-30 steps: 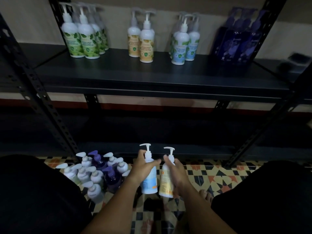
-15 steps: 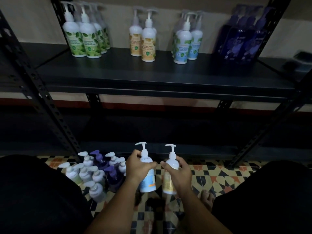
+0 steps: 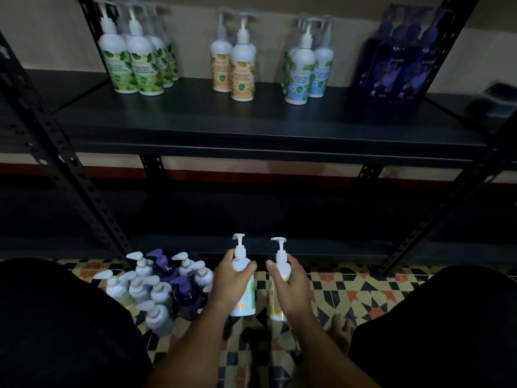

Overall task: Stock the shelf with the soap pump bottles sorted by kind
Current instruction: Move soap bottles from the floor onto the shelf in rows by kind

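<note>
The left hand (image 3: 229, 278) grasps a white blue-labelled plastic pump bottle (image 3: 242, 287); the right hand (image 3: 291, 281) grasps a white yellow-labelled plastic pump bottle (image 3: 279, 278). Both bottles are upright above the patterned tile floor (image 3: 349, 292), below the black metal shelf (image 3: 251, 127).

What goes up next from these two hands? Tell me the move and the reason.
Probably lift the left hand and its blue-label bottle to the blue-label group on the shelf. The right hand holds a yellow-label bottle, which belongs with the yellow-label group.
</note>
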